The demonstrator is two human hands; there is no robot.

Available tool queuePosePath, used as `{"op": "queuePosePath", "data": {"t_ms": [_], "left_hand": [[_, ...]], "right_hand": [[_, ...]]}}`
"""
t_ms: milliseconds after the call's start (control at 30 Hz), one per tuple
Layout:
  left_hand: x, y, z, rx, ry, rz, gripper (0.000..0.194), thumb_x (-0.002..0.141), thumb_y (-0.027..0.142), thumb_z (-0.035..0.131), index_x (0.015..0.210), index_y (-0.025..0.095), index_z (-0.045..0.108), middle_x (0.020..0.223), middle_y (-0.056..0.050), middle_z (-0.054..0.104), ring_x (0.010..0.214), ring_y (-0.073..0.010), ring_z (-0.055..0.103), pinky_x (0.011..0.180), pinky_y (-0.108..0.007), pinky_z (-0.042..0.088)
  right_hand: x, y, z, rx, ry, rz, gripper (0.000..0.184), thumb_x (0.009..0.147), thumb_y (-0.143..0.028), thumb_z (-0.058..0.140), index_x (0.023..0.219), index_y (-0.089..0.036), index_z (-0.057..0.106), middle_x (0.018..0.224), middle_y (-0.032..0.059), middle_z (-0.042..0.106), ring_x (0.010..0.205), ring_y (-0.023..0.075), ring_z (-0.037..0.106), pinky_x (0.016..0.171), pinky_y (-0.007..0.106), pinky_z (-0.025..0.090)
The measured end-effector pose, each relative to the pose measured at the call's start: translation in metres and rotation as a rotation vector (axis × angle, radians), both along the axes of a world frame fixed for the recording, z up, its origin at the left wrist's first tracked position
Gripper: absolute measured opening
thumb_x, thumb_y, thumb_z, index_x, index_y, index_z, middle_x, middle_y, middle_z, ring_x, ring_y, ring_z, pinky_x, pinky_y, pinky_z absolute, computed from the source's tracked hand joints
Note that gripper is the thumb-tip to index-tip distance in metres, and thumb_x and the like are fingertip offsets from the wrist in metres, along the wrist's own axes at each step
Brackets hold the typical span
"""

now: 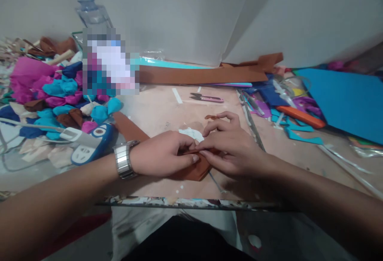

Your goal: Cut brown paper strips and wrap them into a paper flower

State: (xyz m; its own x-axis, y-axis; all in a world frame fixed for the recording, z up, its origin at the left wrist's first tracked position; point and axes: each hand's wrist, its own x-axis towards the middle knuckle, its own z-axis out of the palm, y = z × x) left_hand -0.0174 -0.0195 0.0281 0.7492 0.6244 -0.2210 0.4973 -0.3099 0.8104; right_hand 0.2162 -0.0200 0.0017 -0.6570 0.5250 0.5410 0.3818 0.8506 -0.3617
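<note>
A strip of brown sheet material, perhaps paper or foam, lies on the board in front of me, one end running out to the left under my wrist. My left hand, with a metal watch on the wrist, pinches the folded edge of the strip between thumb and fingers. From the other side, my right hand presses the same edge with thumb and index finger. Its other fingers are curled above. A small brown scrap shows by those fingers. Behind the hands is a white patch, partly hidden.
Thread snips lie beyond my hands. A long brown strip runs along the back. Bunched coloured pieces and a blue-white power strip are at left. An orange cutter and a blue sheet are at right.
</note>
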Motion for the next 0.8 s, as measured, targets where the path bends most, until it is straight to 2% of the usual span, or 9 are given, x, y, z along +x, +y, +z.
{"op": "queuePosePath", "data": {"t_ms": [167, 333, 667, 800], "left_hand": [[0.0009, 0.0007, -0.0011, -0.039, -0.025, 0.008, 0.019, 0.100, 0.029, 0.056, 0.095, 0.016, 0.068, 0.076, 0.003, 0.060, 0.068, -0.0116, 0.050, 0.063, -0.025, 0.037], [0.0021, 0.0022, 0.0005, -0.097, -0.050, 0.041, 0.032, 0.104, 0.039, 0.050, 0.087, 0.016, 0.063, 0.073, 0.004, 0.052, 0.068, -0.0109, 0.044, 0.063, -0.026, 0.036], [0.0007, 0.0031, 0.0014, -0.097, -0.060, 0.055, 0.023, 0.102, 0.028, 0.052, 0.084, 0.016, 0.060, 0.075, 0.004, 0.055, 0.070, -0.0105, 0.047, 0.067, -0.025, 0.038], [0.0004, 0.0023, -0.0002, -0.026, -0.049, 0.077, 0.030, 0.104, 0.036, 0.052, 0.082, 0.017, 0.061, 0.073, 0.004, 0.054, 0.069, -0.0107, 0.046, 0.064, -0.025, 0.037]], "right_hand": [[0.0006, 0.0002, 0.0002, 0.050, -0.006, 0.016, 0.018, 0.094, -0.016, 0.067, 0.102, -0.029, 0.078, 0.072, -0.0048, 0.075, 0.089, 0.0200, 0.069, 0.109, 0.051, 0.033], [0.0008, -0.0006, 0.0011, 0.080, -0.013, 0.000, 0.016, 0.094, -0.016, 0.067, 0.096, -0.028, 0.077, 0.069, -0.0048, 0.073, 0.089, 0.0205, 0.070, 0.107, 0.052, 0.032], [0.0023, 0.0001, 0.0037, 0.008, -0.018, -0.017, 0.010, 0.090, -0.018, 0.069, 0.094, -0.024, 0.076, 0.077, -0.0006, 0.076, 0.090, 0.0209, 0.071, 0.108, 0.052, 0.031], [0.0022, 0.0002, 0.0023, 0.041, -0.031, -0.021, 0.012, 0.092, -0.016, 0.067, 0.091, -0.025, 0.075, 0.071, -0.0028, 0.074, 0.092, 0.0213, 0.071, 0.109, 0.052, 0.030]]}}
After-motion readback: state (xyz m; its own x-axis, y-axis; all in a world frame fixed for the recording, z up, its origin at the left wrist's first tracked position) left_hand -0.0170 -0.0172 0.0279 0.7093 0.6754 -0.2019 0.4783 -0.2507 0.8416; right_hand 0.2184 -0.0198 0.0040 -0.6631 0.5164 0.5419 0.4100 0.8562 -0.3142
